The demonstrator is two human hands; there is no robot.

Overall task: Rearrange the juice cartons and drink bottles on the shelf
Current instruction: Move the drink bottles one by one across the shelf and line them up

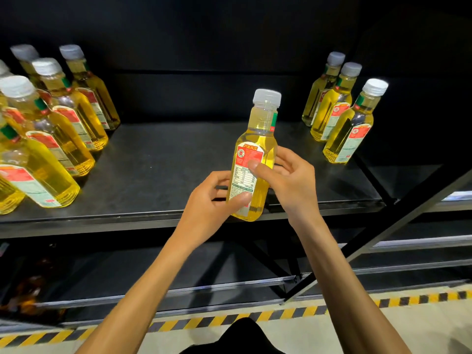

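A clear bottle of yellow drink (258, 139) with a white cap and a red-and-white label stands upright above the front edge of the black shelf (158, 159), held in both hands. My left hand (212, 200) grips its lower part, thumb on the label. My right hand (288, 180) grips its middle from the right, thumb on the label. Several matching bottles (58, 129) stand in rows at the shelf's left. Three more bottles (339, 111) stand in a line at its right.
A lower black shelf (127, 277) sits beneath, with dark brownish items (28, 290) at its left. A black diagonal frame bar (383, 238) crosses at the right. Yellow-and-black hazard tape (229, 320) runs along the floor below.
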